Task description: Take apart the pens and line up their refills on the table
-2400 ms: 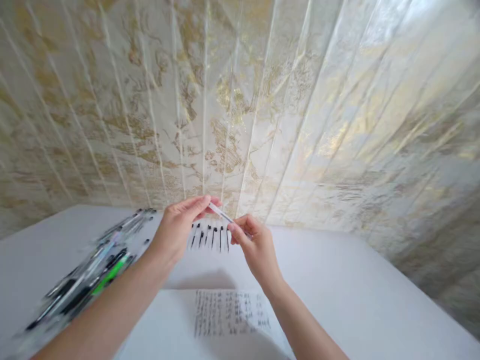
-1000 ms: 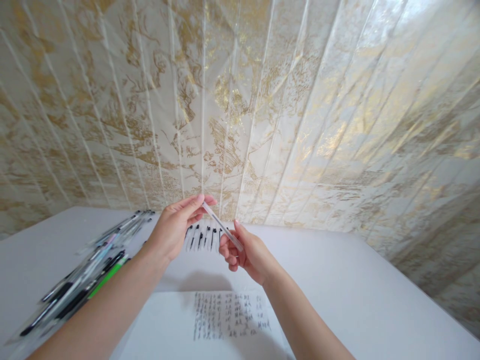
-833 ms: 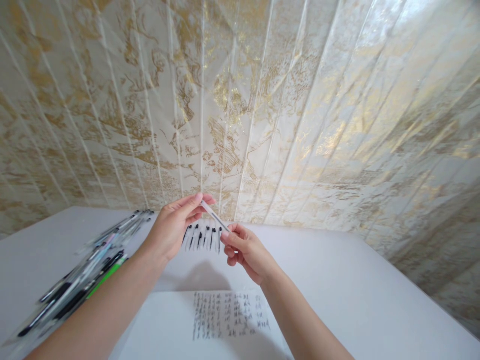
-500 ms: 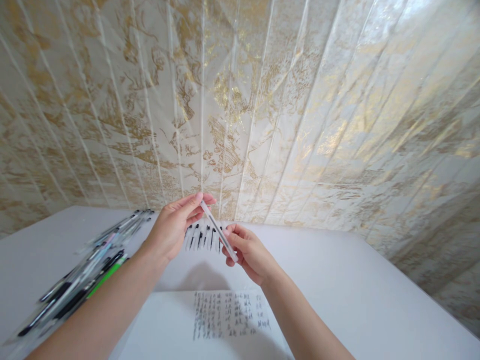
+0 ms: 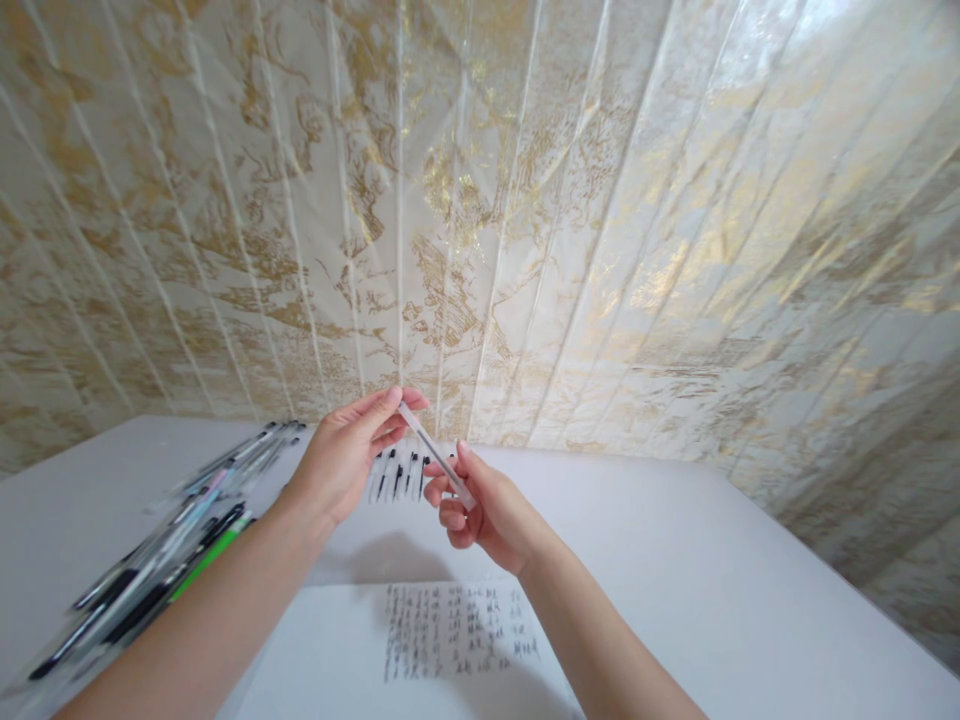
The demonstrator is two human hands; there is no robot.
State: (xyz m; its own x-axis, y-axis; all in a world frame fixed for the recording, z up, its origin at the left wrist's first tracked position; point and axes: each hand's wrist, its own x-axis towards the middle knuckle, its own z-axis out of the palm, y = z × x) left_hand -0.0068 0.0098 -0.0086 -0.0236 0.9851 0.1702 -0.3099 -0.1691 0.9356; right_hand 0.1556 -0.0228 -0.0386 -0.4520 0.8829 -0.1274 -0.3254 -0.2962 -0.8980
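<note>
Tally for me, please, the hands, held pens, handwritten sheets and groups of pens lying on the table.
Hands: 2 (left hand, right hand)
Held pens: 1 (clear pen)
Handwritten sheets: 1 (white sheet)
Pen groups: 2 (loose pile, neat row)
Total: 6

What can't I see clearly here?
All in the head view:
Slim translucent plastic pen: upper end hidden by the left hand.
Row of clear pens with black parts: right end partly covered by the right hand.
White paper sheet: black handwriting too blurred to read, bottom cut off by the frame.
Mixed clear, black and green pens: partly behind the left forearm.
</note>
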